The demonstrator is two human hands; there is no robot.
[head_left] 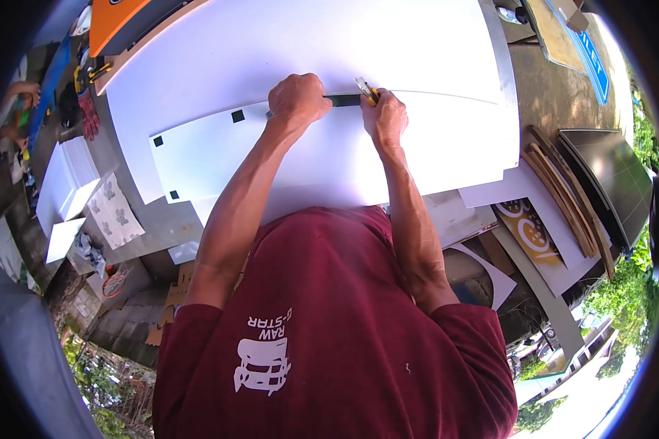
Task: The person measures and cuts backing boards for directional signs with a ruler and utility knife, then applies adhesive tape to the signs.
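Head view shows my right hand [388,117] gripping a yellow utility knife [371,94], my left hand [299,99] closed on a dark strip [345,101].

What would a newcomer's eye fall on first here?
Probably the maroon G-Star Raw T-shirt, filling the lower middle. Above it, the right hand grips a yellow utility knife over white sheets, with the left hand at a dark strip. A blue lettered sign stands out at upper right.

The panel [212,157] is white — black-squared — the cutter [373,96] partly yellow.
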